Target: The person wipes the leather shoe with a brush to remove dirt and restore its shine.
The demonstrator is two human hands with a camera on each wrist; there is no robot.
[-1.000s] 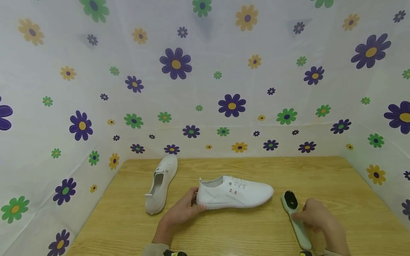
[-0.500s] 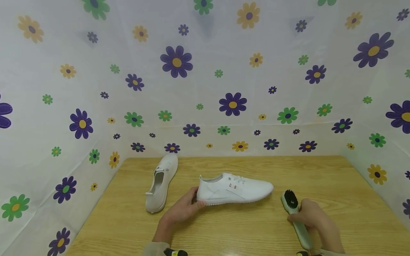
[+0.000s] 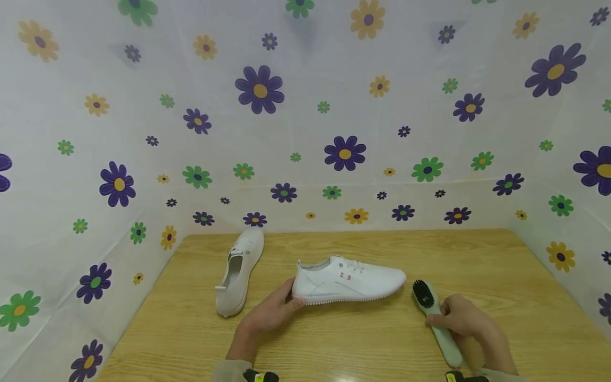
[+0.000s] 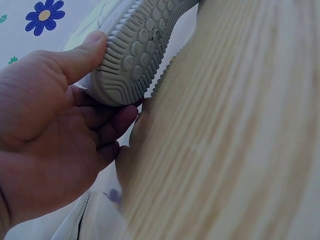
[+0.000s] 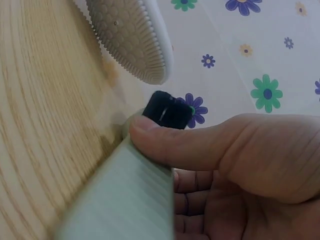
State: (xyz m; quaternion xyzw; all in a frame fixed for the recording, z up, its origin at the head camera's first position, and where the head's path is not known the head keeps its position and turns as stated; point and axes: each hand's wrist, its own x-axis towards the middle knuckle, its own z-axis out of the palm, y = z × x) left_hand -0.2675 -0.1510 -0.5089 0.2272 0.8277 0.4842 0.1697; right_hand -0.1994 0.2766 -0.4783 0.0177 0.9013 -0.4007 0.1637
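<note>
A white lace-up shoe [image 3: 350,284] with red letters on its side is held by the heel in my left hand [image 3: 272,313], its toe pointing right. The left wrist view shows the thumb against the ridged sole [image 4: 140,55] and the fingers under the heel. My right hand [image 3: 465,318] grips a pale green shoe brush [image 3: 444,342] near its head, the thumb lying on top. Its black bristles [image 3: 423,293] face up, to the right of the toe. In the right wrist view the brush handle [image 5: 125,195] lies along the palm and the sole shows beyond the bristles.
The other white shoe [image 3: 241,273] lies at the left of the wooden table [image 3: 372,339], opening upward and toe toward the back. Flower-printed white sheeting [image 3: 305,127] encloses the table's back and both sides.
My left hand has raised the shoe slightly, mostly at the toe. The brush has moved a little left in my right hand, its head now closer to the shoe's toe.
</note>
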